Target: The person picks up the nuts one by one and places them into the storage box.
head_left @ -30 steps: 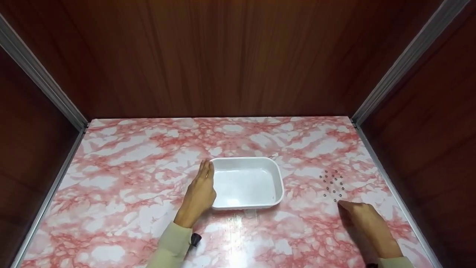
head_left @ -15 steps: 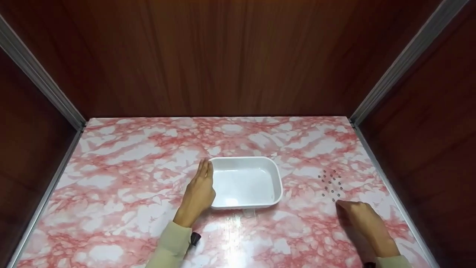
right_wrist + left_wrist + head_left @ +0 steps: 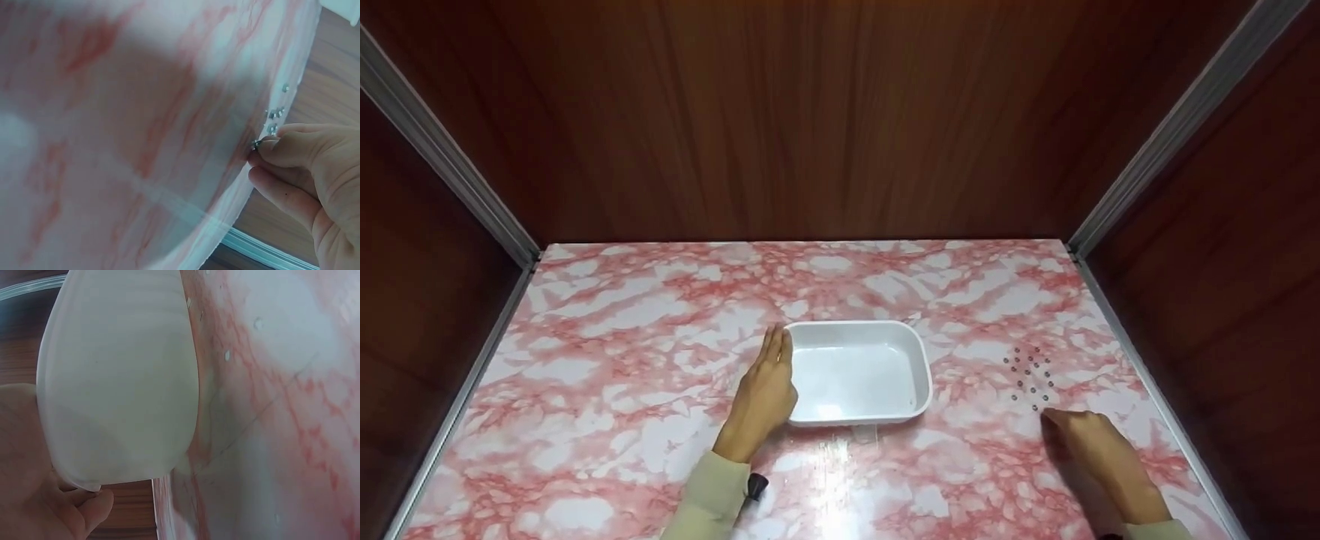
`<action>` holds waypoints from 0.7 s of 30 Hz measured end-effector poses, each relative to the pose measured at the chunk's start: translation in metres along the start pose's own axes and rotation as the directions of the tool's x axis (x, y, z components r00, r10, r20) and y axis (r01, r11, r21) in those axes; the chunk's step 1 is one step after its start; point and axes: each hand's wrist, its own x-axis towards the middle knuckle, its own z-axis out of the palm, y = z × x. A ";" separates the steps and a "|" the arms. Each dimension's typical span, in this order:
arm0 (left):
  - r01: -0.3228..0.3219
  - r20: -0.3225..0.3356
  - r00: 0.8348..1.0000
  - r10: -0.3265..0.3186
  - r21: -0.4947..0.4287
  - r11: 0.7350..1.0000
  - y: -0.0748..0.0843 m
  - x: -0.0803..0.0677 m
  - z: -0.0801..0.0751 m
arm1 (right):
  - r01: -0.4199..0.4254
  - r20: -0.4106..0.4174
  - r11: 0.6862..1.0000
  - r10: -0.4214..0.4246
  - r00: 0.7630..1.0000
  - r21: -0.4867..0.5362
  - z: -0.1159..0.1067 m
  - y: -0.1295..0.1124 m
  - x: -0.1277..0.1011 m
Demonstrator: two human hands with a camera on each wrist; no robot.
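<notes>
My left hand lies along the left side of a white rectangular tray, its fingers straight against the rim. From the left wrist view, the tray's outer wall fills the middle and the hand shows at the rim. On the right, my right hand is low over the table, just in front of a group of small metal nuts. Its thumb and index finger pinch one small nut in the right wrist view. Several other nuts lie just beyond the fingertips.
The table has a pink and white marbled top. Dark wood panels enclose it at the back and sides, with grey metal strips along the corners. A strip of clear tape shows in front of the tray.
The head view shifts slightly. Both hands keep almost the same places, the left at the tray and the right at the front of the nuts.
</notes>
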 end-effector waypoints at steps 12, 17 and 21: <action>-0.008 -0.014 1.000 0.007 -0.012 1.000 0.000 0.002 0.001 | -0.008 -0.053 0.997 0.012 0.999 0.081 -0.005 -0.005 0.003; 0.000 -0.018 1.000 0.000 0.008 1.000 0.000 0.003 0.001 | -0.074 -0.045 0.984 0.082 0.996 0.163 -0.005 -0.014 0.008; 0.000 -0.008 1.000 0.000 0.013 1.000 0.000 0.003 0.001 | -0.126 -0.015 0.968 0.132 0.991 0.217 -0.005 -0.022 0.013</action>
